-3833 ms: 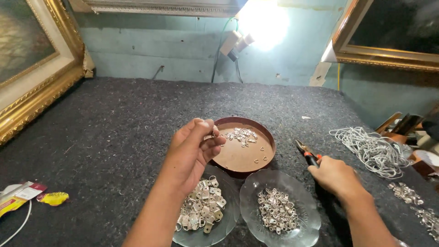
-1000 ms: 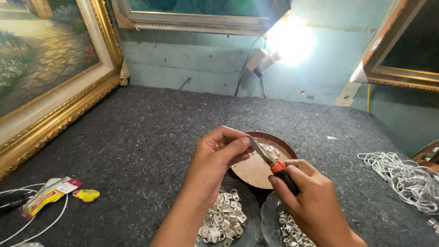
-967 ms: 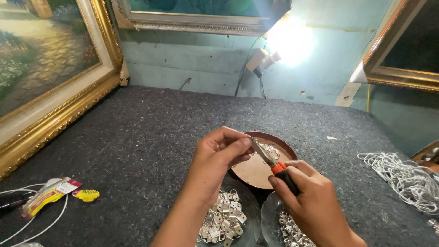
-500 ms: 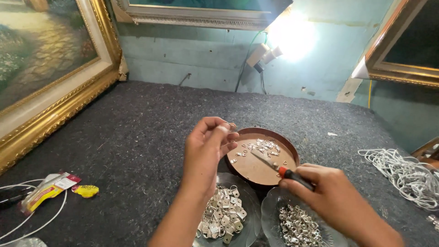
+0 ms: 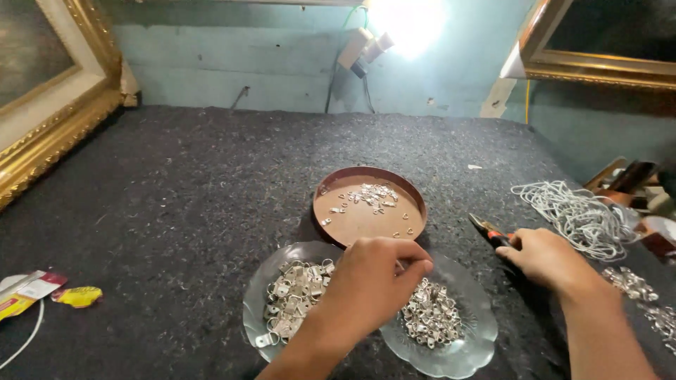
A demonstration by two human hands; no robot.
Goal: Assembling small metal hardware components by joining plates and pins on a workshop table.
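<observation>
— Dark felt (image 5: 176, 211) covers the whole bench, gilt frames (image 5: 49, 134) leaning at both sides, a lamp (image 5: 405, 21) glaring off the back wall. What's laid out?

— Three dishes: a brown tray (image 5: 412, 200) with a few finished bits, then two glass dishes, the left dish (image 5: 257, 295) holding flat hangers, the right dish (image 5: 479, 331) holding small rings (image 5: 429, 320). A cord coil (image 5: 574, 211) lies well right.

— And the hands?

— The left hand (image 5: 370, 288) reaches over both glass dishes, fingers curled down at the rings; whether it has pinched one I can't tell. The right hand (image 5: 546, 257) is closed around pliers (image 5: 493, 232), resting on the felt.

— So which step?

— Picking up a piece, I'd judge. The pliers likely need to meet it next.
</observation>
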